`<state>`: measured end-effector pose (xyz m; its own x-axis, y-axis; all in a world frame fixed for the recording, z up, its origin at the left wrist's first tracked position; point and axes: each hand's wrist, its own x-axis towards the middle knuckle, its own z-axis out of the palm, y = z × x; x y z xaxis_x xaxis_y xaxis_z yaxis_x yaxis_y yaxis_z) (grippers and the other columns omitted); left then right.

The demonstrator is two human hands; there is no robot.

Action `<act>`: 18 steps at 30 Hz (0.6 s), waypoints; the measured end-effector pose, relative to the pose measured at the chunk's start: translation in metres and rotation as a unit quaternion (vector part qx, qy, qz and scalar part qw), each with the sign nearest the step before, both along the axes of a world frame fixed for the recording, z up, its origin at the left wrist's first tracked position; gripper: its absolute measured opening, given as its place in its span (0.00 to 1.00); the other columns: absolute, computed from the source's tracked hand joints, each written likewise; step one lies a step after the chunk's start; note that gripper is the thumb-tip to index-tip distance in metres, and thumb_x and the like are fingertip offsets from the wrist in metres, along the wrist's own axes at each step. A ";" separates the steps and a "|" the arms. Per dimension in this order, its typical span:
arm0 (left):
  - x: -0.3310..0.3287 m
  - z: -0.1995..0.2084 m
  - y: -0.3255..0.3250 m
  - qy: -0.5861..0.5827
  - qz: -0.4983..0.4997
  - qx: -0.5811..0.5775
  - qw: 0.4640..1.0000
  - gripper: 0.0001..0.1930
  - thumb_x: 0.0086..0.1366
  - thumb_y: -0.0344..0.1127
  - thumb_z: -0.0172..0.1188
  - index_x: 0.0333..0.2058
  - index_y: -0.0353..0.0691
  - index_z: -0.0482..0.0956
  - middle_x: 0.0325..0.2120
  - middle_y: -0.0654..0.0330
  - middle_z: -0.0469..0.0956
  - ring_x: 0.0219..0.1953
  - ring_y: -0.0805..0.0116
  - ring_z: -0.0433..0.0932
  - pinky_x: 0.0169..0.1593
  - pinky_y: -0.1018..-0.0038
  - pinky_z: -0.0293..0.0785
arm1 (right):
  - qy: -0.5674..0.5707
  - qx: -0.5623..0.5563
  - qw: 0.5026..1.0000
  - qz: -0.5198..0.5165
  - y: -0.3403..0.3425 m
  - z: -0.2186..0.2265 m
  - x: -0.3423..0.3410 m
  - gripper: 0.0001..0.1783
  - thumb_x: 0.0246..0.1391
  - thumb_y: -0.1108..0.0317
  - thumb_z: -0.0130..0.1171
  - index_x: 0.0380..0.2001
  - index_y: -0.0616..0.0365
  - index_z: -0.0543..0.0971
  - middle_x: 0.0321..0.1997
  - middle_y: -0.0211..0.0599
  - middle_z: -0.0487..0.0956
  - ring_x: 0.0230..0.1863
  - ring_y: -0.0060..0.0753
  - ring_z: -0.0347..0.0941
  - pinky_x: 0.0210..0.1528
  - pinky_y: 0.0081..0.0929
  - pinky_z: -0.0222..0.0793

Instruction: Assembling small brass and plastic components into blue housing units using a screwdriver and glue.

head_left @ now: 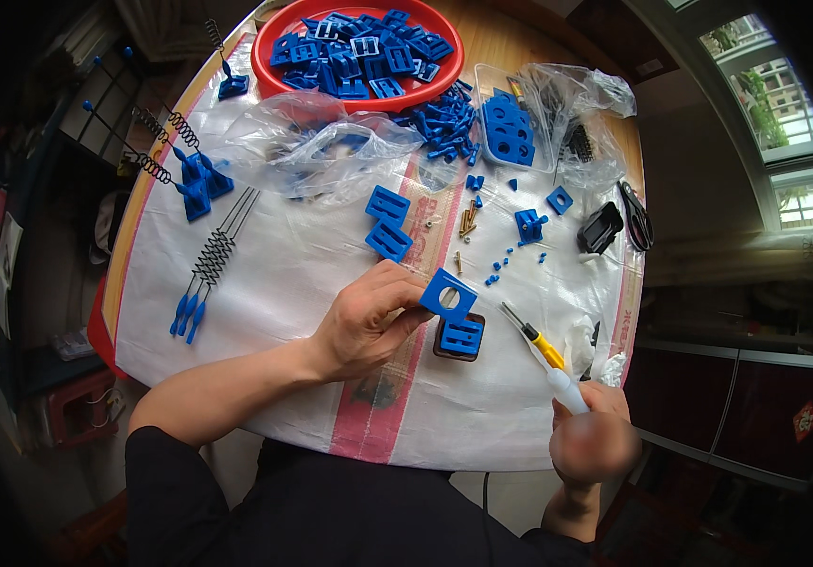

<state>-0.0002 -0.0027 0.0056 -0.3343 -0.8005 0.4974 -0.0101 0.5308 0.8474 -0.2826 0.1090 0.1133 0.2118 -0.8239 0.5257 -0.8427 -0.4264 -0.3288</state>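
Observation:
My left hand (369, 317) pinches a blue square plate with a round hole (461, 289) between thumb and fingers, tilted above the table. Just below the plate, a blue slotted block (463, 336) sits in a small dark holder. In my right hand (597, 430), fingers wrap round the white end of a slim tool (548, 352) with a yellow collar and a thin metal tip. Its tip points up and left, apart from the plate. Two more blue slotted blocks (389, 221) lie beyond my left hand. Brass screws (468, 219) and tiny blue pieces (493, 279) lie scattered close by.
At the back stands a red basin (265, 71) heaped with blue parts, beside a clear tub (487, 142) and crumpled plastic bags (331, 142). Spring-stemmed pieces (208, 269) lie at left, near assembled blue stands (200, 184). Black scissors (635, 217) rest by the right edge.

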 end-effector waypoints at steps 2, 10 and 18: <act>0.000 0.000 0.000 -0.001 0.002 -0.003 1.000 0.12 0.62 0.20 0.68 0.44 0.39 0.84 0.40 0.60 0.85 0.44 0.59 0.80 0.50 0.67 0.77 | 0.005 0.004 1.000 0.000 0.001 0.000 0.001 0.19 0.44 0.82 0.76 0.41 0.65 0.82 0.36 0.46 0.84 0.32 0.43 0.80 0.34 0.32 0.76; -0.001 -0.002 0.001 0.012 0.015 0.020 1.000 0.11 0.63 0.21 0.68 0.43 0.39 0.85 0.38 0.59 0.84 0.43 0.60 0.80 0.49 0.67 0.77 | 0.005 0.016 1.000 0.014 0.006 0.001 0.006 0.20 0.43 0.83 0.77 0.41 0.65 0.81 0.35 0.45 0.84 0.32 0.43 0.81 0.34 0.33 0.76; -0.001 -0.003 0.001 0.008 0.017 0.018 1.000 0.11 0.62 0.21 0.69 0.43 0.38 0.85 0.39 0.59 0.85 0.42 0.60 0.80 0.49 0.67 0.77 | 0.012 0.020 1.000 0.017 0.006 0.001 0.006 0.22 0.42 0.83 0.77 0.42 0.64 0.81 0.36 0.44 0.83 0.32 0.43 0.81 0.34 0.33 0.76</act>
